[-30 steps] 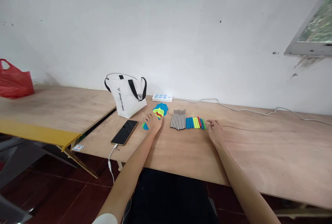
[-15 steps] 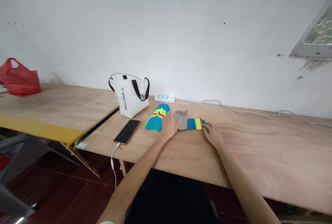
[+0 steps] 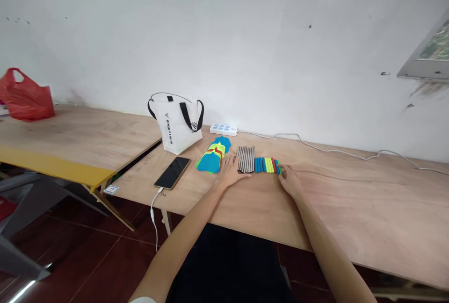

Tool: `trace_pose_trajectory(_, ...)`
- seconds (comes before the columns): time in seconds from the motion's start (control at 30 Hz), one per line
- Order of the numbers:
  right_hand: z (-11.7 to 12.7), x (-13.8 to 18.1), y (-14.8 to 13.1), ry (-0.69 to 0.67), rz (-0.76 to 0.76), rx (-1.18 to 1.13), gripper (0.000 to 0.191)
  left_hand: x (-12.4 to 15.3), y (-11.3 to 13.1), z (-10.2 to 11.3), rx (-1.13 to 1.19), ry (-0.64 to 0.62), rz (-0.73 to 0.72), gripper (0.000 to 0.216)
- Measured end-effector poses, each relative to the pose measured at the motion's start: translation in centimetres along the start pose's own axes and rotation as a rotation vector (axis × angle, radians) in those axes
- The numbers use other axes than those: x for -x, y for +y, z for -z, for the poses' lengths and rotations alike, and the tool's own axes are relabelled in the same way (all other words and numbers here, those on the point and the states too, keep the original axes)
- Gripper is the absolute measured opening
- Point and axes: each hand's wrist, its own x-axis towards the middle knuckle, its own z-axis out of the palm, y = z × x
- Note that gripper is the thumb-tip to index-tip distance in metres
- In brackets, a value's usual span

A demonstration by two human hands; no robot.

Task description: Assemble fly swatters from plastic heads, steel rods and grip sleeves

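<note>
Several slim grey metal-looking rods lie side by side on the wooden table. My left hand rests just left of them, fingers spread and thumb stretched below their near ends; it grips nothing visible. A row of short coloured tubes, blue, yellow, red and green, continues to the right of the rods. At the right end of this row my right hand touches the last tubes with its fingertips, thumb and forefinger apart. Left of my left hand lies a fanned pile of flat blue, yellow and red pieces.
A black phone with a white cable lies near the table's left edge. Behind it stands a white tote bag. A power strip sits by the wall, its cord running right. A red plastic bag is on the neighbouring table.
My left thumb has slid off the grey rods to just below them. My right fingers have drawn back slightly to the right, showing more of the end tubes. The camera view has shifted a little.
</note>
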Motion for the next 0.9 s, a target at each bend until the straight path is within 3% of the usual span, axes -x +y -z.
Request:
trace_pose_trajectory(0.4,0.3,-0.3,-0.2,0.005,-0.030,-0.039,0.043,-0.4,-1.6,-0.1,0.193,0.067,-0.100,0.051)
trace_pose_trajectory(0.9,0.4,-0.2,-0.2,-0.003,-0.044,-0.037,0.039,-0.4,-2.1,0.3,0.290,0.034,-0.177,0.036)
